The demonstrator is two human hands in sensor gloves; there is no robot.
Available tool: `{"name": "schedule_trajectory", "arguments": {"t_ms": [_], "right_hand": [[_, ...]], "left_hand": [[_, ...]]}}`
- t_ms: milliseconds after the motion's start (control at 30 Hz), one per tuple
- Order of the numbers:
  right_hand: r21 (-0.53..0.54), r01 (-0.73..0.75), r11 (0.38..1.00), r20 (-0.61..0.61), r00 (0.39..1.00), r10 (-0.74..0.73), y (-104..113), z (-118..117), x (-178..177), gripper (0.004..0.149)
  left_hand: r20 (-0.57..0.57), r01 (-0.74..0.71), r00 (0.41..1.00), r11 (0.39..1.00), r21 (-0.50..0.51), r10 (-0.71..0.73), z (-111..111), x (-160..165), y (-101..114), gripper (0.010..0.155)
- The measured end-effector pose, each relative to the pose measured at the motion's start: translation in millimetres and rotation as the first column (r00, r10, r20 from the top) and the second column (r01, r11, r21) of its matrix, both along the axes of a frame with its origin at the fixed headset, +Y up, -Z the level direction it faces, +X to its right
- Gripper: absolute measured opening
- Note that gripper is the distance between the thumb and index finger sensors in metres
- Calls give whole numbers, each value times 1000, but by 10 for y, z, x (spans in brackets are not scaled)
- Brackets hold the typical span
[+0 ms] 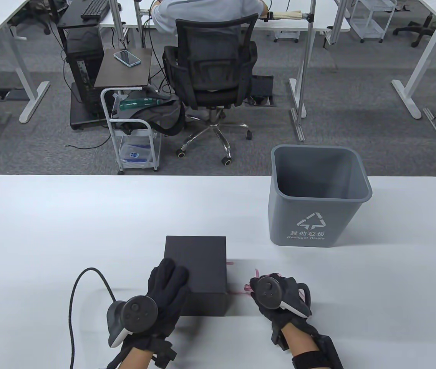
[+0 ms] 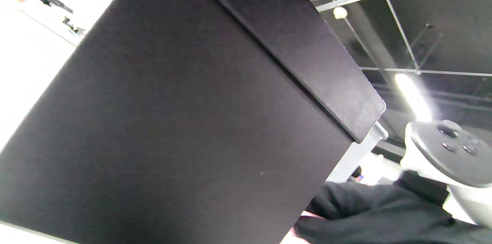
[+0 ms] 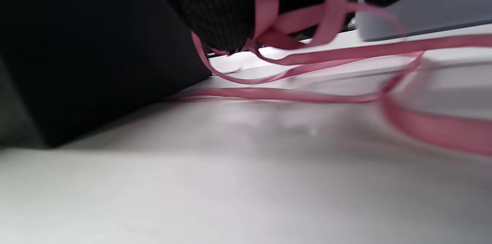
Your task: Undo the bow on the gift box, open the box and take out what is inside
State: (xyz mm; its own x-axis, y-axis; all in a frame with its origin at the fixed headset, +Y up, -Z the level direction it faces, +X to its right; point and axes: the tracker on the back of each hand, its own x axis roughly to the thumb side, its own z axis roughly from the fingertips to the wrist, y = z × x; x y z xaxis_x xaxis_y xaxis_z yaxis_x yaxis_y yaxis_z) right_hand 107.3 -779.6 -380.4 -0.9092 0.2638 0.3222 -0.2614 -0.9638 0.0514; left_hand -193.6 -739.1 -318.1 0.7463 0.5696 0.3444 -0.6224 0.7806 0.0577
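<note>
While black box [image 1: 196, 265] sits on white bench [image 1: 48, 230], lid on, left hand [image 1: 164, 286] is laid flat on its near left top, fingers straight. Pink ribbon [image 3: 307, 59], off box, is gripped in right hand [image 1: 279, 294] just right of box, loose loops trailed over bench. Grey bin [image 1: 317, 196] noted behind.

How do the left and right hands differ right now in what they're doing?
The left hand lies with straight fingers on the lid of the black gift box, steadying it; the right hand is off the box, beside it on the table. The left holds nothing; the right's fingers pinch the loose pink ribbon. Both wear black gloves with trackers.
</note>
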Motion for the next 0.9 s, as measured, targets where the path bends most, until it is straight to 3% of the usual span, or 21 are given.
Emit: {"name": "schedule_trajectory", "arguments": {"t_ms": [133, 200, 233, 300, 467, 767, 900], "right_hand": [[-133, 101, 986, -9, 995, -103, -113, -80, -115, 53], [-250, 76, 965, -1, 997, -79, -186, -115, -130, 66], [-259, 51, 965, 4, 999, -51, -200, -116, -132, 68], [-166, 42, 985, 7, 999, -41, -187, -113, -153, 62], [-70, -53, 996, -50, 998, 49, -136, -141, -271, 42], [14, -187, 982, -174, 967, 186, -148, -180, -418, 36], [-4, -278, 960, -164, 948, 274, -197, -195, -454, 36]], "left_hand": [[2, 0, 1000, 1000, 0, 0, 1, -2, 0, 57], [2, -1, 1000, 1000, -1, 1, 1, -2, 2, 57], [2, -2, 1000, 1000, -1, 2, 1, -1, 3, 57], [2, -2, 1000, 1000, -2, 2, 1, 0, 5, 57], [0, -13, 1000, 1000, -5, 13, 0, -2, 1, 57], [0, -36, 999, 999, -9, 36, -3, -2, -10, 57], [-5, -22, 1000, 1000, -7, 22, 2, 1, -5, 57]]}}
